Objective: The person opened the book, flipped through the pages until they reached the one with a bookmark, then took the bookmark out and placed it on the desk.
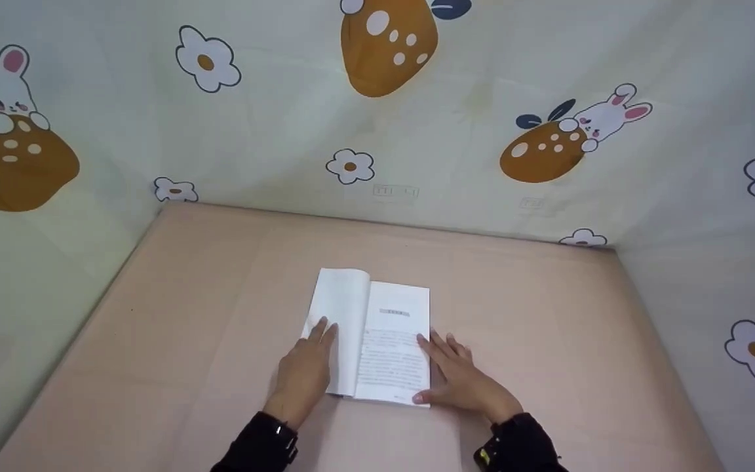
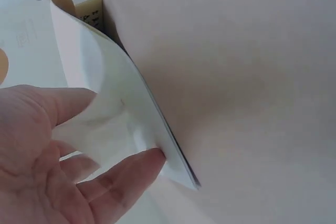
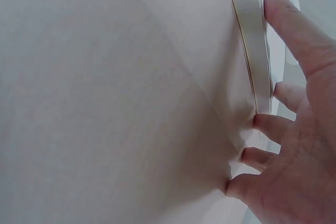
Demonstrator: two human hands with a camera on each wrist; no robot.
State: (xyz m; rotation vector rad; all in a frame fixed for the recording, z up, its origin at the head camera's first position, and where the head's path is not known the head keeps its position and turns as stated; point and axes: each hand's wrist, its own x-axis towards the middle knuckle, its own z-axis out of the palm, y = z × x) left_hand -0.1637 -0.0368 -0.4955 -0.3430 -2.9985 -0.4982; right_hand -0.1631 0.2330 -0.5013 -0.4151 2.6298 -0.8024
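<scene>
A book (image 1: pixel 393 354) lies open on the pink-beige surface, its right page carrying a small grey heading above lines of print. Its left leaf (image 1: pixel 341 308) is blank white and bows up near the spine. My left hand (image 1: pixel 303 373) rests on that leaf with extended fingers; the left wrist view has its fingertips (image 2: pixel 157 156) pressing near the outer edge. At the book's right edge is my right hand (image 1: pixel 466 380), thumb (image 3: pixel 286 19) and index finger on the page margin. Its other fingers spread beside the thick page block (image 3: pixel 252 45), on the table.
The covered tabletop (image 1: pixel 535 328) extends around the book on all sides. Pale cloth walls (image 1: pixel 272 131) printed with rabbits, flowers and brown fruit enclose it at the back, left and right. Dark sleeves (image 1: pixel 259 446) cover both forearms.
</scene>
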